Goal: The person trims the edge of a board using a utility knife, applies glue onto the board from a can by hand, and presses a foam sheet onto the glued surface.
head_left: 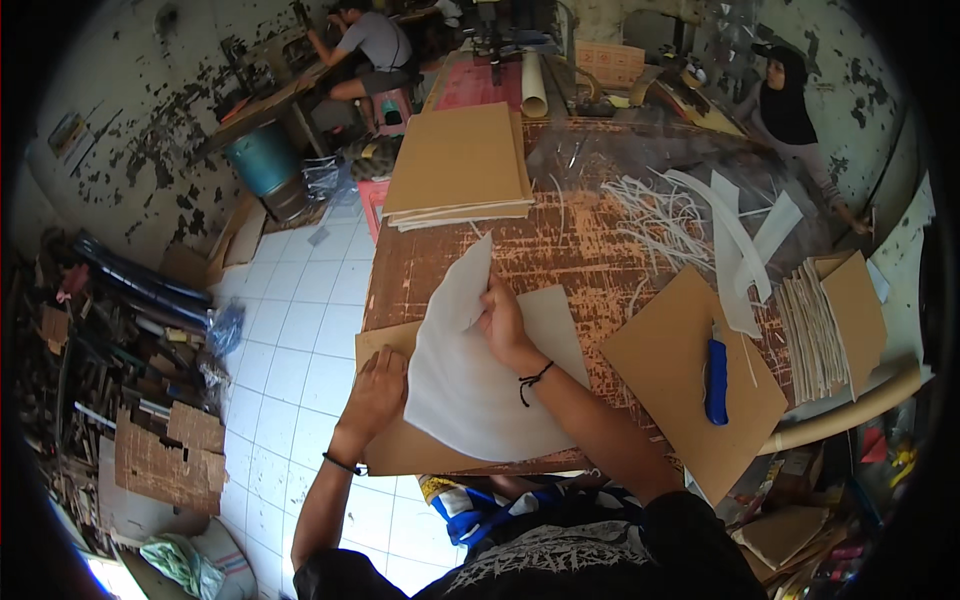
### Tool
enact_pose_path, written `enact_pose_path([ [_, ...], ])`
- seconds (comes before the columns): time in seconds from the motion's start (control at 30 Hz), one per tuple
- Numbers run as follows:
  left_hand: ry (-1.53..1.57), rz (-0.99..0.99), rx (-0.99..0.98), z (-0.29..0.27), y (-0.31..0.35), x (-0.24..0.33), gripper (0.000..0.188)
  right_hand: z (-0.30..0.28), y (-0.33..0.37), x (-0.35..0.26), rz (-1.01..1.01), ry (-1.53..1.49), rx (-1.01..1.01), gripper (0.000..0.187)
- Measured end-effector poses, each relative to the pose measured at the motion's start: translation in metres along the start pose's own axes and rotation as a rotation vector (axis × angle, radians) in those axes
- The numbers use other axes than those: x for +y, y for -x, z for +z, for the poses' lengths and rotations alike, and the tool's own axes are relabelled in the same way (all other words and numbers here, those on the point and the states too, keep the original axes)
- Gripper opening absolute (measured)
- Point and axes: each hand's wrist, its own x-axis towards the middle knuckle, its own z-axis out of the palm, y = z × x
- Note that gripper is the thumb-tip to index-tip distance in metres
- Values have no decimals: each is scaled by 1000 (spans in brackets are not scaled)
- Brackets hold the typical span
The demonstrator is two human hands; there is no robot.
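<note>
A thin white foam sheet (470,400) lies over a brown cardboard panel (390,440) at the table's near edge. My right hand (503,318) is closed on the sheet, its fingers and thumb pinching a lifted part that stands up in a peak. The sheet's left side is curled up, and its right part reaches beyond my wrist. To the left, my left hand (378,388) lies on the bare cardboard with its fingers down, beside the sheet's curled edge. A blue-handled utility knife (716,380) rests on another cardboard panel (650,350) at the right.
A stack of cardboard panels (460,160) stands at the table's far left. White foam offcuts (665,220) and wider strips (735,240) lie at the far right, near a leaning stack of panels (815,330). One person (785,110) is at right; another (375,50) sits far back.
</note>
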Motion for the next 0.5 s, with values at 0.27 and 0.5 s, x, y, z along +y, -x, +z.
enact_pose_path([
  [0.27, 218, -193, 72, -13, 6, 20, 52, 17, 3, -12, -29, 58, 13, 9],
  [0.5, 138, -260, -76, -22, -1, 13, 49, 14, 0, -7, -23, 119, 21, 15],
])
